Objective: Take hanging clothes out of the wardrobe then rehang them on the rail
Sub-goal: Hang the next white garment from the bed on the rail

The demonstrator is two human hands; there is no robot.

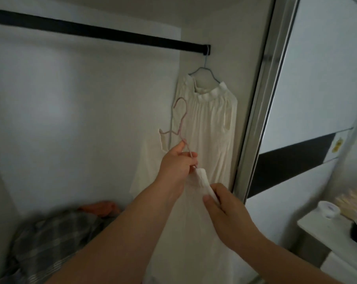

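Left hand (178, 160) is pinching the thin pink wire hanger (180, 128) while right hand (224, 214) is gripping the white sleeveless garment (198, 232) at 5 o'clock, likely seating its strap before hooking onto the black rail (103, 32) at 11 o'clock.

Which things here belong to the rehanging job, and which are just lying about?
Job: black wardrobe rail; cream dress on blue wire hanger; pink wire hanger, gripped by left hand; white garment, pinched by right hand.

Lying about: grey checked cloth heap; orange cloth; white tape roll.
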